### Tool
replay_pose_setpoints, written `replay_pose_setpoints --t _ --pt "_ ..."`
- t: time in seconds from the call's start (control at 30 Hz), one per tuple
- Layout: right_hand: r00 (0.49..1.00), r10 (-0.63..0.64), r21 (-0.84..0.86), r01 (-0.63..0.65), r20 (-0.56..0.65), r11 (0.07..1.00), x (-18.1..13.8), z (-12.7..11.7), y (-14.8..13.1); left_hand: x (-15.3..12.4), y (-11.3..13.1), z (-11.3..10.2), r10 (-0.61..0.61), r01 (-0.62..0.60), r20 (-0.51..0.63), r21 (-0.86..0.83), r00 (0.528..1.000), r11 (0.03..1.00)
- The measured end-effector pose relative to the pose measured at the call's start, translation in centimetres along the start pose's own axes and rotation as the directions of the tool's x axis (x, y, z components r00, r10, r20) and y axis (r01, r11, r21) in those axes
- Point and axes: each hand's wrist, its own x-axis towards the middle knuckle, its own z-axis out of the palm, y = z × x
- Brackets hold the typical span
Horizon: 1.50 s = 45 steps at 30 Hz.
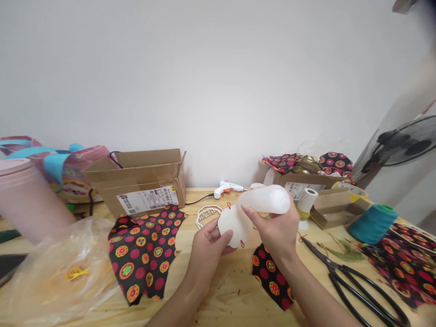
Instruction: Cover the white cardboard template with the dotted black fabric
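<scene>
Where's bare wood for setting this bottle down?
Likeliest: the lightly specked tabletop between the forearms, left of the small fabric piece. Narrower: between the large fabric piece and the left hand. Crowded: the right side, with scissors, teal thread cone and fabric.

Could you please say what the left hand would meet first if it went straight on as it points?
Beyond its white disc, the left hand would probably meet the bottle in the right hand, though depth is unclear.
</scene>
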Motion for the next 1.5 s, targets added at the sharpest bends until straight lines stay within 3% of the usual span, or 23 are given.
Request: replay_pose_setpoints --t 0.2,0.33,0.47,0.57,0.83,1.2,1.5 --pt "0.999 -0.012 0.031 0.013 -0.05 0.999 0.2 -0.1 0.3 0.0 0.1 -0.2 0.015 -0.016 -0.033 -0.013 0.999 1.0" --pt "0.991 0.054 0.177 -0.031 -0.123 0.984 0.3 -0.1 0.0 0.1 0.0 -0.3 0.003 -0.004 -0.03 -0.024 1.0 1.0" --pt "0.987 0.156 0.378 -0.126 -0.05 0.917 0.4 0.0 -0.2 0.2 -0.1 -0.3 0.009 -0.009 -0.003 -0.031 1.0 0.999" --pt "0.983 0.181 0.428 -0.164 0.0 0.889 0.4 0.2 -0.4 0.1 -0.2 -0.2 0.018 -0.017 0.018 -0.024 1.0 1.0" --pt "0.981 0.192 0.361 -0.168 -0.034 0.918 -0.1 0.6 -0.6 0.0 0.1 0.2 0.012 -0.013 0.033 0.037 0.999 0.999" --pt "0.996 0.082 0.174 -0.079 -0.015 0.982 -0.7 0.9 -1.1 -0.1 -0.2 0.1 0.03 -0.03 0.051 0.008 0.998 1.0" --pt "0.992 0.121 0.196 -0.113 -0.03 0.974 -0.9 0.9 -1.1 -0.2 0.0 0.3 0.031 -0.032 0.052 0.005 0.998 0.999"
